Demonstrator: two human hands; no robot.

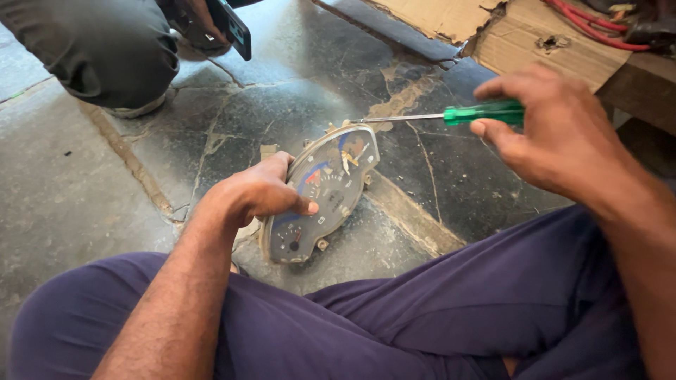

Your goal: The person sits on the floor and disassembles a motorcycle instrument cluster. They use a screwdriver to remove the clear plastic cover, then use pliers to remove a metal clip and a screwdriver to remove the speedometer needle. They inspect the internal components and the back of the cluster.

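Purple trouser legs (422,324) fill the lower frame, the person seated cross-legged on the floor. Floor (63,183): dark cracked stone slabs with pale filled joints, dusty grey slab at left. Upper left of frame: a second person crouching, grey trouser leg (98,49), with a dark device (229,27) in hand. Upper right: torn cardboard sheet (542,42) with red cables (591,24) lying on it.

Centre of frame: grey instrument cluster (320,200) with dials, propped on edge on the floor, tilted. Left hand (253,193) grasps its left rim, thumb laid across the dial face, fingers clenched behind. Right hand (556,130), right of centre, fingers closed on a green-handled screwdriver (451,114); the shaft runs leftward and its tip meets the cluster's upper edge.
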